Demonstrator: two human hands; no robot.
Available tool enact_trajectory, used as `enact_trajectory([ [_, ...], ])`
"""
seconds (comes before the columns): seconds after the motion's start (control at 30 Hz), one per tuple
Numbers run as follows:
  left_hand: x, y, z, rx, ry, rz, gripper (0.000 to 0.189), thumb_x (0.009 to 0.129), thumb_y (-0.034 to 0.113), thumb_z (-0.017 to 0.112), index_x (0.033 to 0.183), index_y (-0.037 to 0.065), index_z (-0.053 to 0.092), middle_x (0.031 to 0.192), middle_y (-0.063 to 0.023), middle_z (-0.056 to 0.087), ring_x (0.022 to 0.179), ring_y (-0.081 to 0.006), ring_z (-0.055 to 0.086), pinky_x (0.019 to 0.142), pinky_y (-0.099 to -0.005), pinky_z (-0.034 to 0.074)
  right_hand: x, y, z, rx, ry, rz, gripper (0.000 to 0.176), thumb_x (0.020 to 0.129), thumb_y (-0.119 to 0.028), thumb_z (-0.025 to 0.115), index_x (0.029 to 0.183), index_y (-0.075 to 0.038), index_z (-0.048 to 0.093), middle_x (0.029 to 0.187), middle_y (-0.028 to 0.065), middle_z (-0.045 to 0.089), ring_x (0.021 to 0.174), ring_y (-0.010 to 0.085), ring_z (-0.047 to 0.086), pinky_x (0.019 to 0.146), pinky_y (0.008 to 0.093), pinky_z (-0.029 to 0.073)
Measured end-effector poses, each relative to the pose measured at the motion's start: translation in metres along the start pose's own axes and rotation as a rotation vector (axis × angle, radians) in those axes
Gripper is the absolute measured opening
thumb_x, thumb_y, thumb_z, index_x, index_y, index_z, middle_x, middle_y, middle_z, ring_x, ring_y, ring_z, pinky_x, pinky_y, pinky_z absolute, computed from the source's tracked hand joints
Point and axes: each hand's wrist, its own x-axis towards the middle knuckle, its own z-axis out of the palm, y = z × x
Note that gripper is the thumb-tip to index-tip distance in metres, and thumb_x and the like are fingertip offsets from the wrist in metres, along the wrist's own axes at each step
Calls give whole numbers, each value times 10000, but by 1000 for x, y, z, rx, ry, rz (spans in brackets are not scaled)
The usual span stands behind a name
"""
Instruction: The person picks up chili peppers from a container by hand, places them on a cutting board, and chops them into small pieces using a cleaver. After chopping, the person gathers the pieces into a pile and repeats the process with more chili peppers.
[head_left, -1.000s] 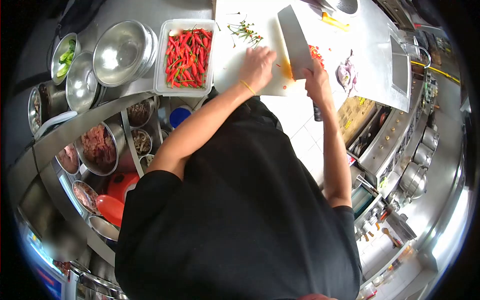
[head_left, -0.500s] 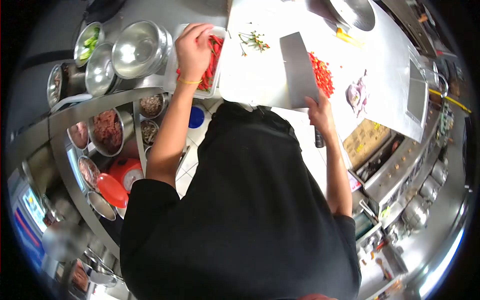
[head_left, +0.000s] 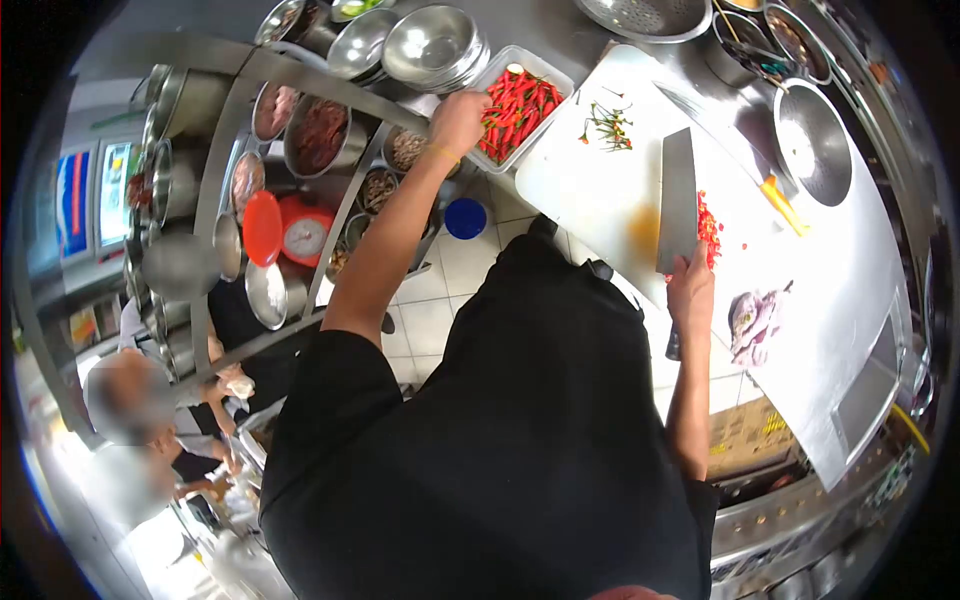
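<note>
My right hand (head_left: 691, 290) grips a wide cleaver (head_left: 677, 200) by its dark handle, the blade over the white cutting board (head_left: 560, 170). Chopped red chillies (head_left: 708, 230) lie along the blade's right side. My left hand (head_left: 460, 120) is at the left edge of a clear plastic tub (head_left: 560, 78) of whole red chillies (head_left: 520, 105); its fingers are bent and partly hidden, so whether they hold anything cannot be made out. Green chilli stems (head_left: 608, 125) lie on the upper part of the board. Purple-skinned pieces (head_left: 757, 322) rest on the steel table right of the cleaver.
Stacked steel bowls (head_left: 432, 45) stand beside the tub. A yellow-handled knife (head_left: 783, 205) and a steel bowl (head_left: 812, 142) are at the right. Shelves at the left hold meat bowls (head_left: 318, 135) and a red scale (head_left: 303, 235). Co-workers (head_left: 190, 400) stand at the lower left.
The view has turned, and the bench appears shifted right. My left hand has moved from over the chillies to the tub's left edge. My right hand still holds the cleaver.
</note>
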Motion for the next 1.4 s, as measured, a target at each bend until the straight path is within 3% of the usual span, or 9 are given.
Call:
enact_trajectory([
  [0.27,20,31,32,23,-274,-162,93,743,122,668,816,68,689,841,-135,661,795,-333,633,736,-426,500,7,18,1,52,-53,-47,393,885,-71,516,1224,64,371,795,324,614,775,491,605,668,541,464],
  [0.5,44,30,73,-243,-145,-150,164,720,147,641,812,22,695,802,-155,689,700,-206,659,665,-361,494,14,50,18,89,-76,-22,610,800,-33,632,1327,38,335,971,305,610,882,460,602,763,487,484],
  [0.53,49,29,78,-289,-103,-53,154,735,136,604,832,73,706,865,-167,687,804,-286,678,735,-428,511,14,39,8,130,-160,40,670,745,29,667,1332,13,344,958,251,633,877,418,623,776,456,493],
  [0.57,43,53,52,-366,-128,-69,166,734,121,590,838,73,710,855,-164,688,803,-274,679,737,-424,511,17,49,14,290,-201,92,696,713,71,671,1329,10,353,941,209,643,865,372,632,750,431,501],
  [0.6,36,76,24,-223,-133,-164,184,725,121,592,852,80,718,838,-159,687,806,-273,680,741,-413,513,22,82,34,174,-43,-257,496,854,39,477,1335,42,356,1070,240,585,730,268,627,520,335,524],
  [0.67,54,53,73,-53,-115,-217,165,713,125,608,819,42,703,860,-190,682,824,-333,673,745,-448,523,10,17,-6,372,-228,48,601,851,43,471,1420,12,280,1143,261,553,744,271,630,520,333,526],
  [1.23,91,60,104,32,-250,-572,279,796,159,596,1047,140,717,1087,-45,692,1002,-216,655,711,-400,535,18,43,1,174,-264,86,555,927,-123,460,1421,33,261,1197,319,543,696,354,657,434,387,497],
  [1.33,114,33,131,43,-294,-520,290,784,186,624,1059,159,713,1071,6,696,988,-157,652,718,-409,537,41,86,18,-59,-43,-346,559,931,-145,459,1426,32,267,1247,316,513,790,368,658,508,388,529],
  [1.4,118,35,115,-214,-606,-563,290,765,202,648,1046,180,717,1054,-8,697,949,-171,655,710,-410,535,28,48,-3,-103,-215,-5,594,918,-206,514,1413,46,302,1328,315,455,1190,429,496,1024,430,391],
])
